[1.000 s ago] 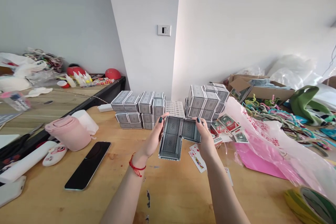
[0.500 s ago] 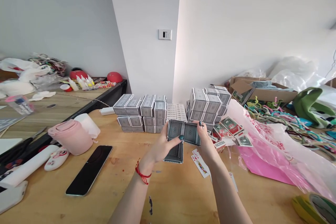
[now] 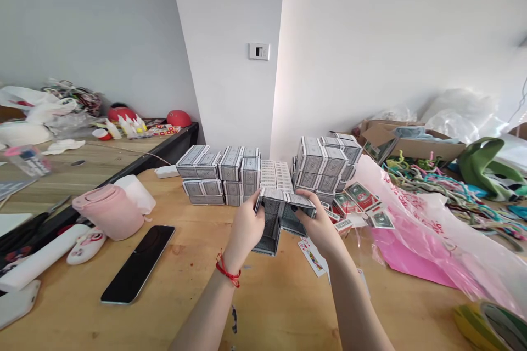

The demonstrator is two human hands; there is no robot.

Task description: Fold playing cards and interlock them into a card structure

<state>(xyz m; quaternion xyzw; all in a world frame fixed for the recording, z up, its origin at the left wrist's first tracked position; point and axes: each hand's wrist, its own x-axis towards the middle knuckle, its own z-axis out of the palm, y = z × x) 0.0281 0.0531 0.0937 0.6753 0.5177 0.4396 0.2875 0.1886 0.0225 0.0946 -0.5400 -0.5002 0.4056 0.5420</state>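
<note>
Both my hands hold a grey patterned card box sleeve (image 3: 275,218) above the wooden table (image 3: 181,290). My left hand (image 3: 246,226) grips its left side and my right hand (image 3: 313,224) pinches its right flap, which is bent flat on top. Loose playing cards (image 3: 312,255) lie on the table just under my right wrist. Stacks of finished grey card boxes stand behind, one stack to the left (image 3: 218,173) and another to the right (image 3: 325,163).
A black phone (image 3: 138,263), a pink cup (image 3: 109,211) and a white roll (image 3: 39,258) lie at the left. A pink plastic bag (image 3: 415,214), green-red card packs (image 3: 362,197), a cardboard box (image 3: 407,142) and tangled cords (image 3: 444,186) fill the right. A tape roll (image 3: 489,326) sits at the lower right.
The box sleeve has been tilted and its top flaps folded over. My left hand shifted from the front of the sleeve to its left side.
</note>
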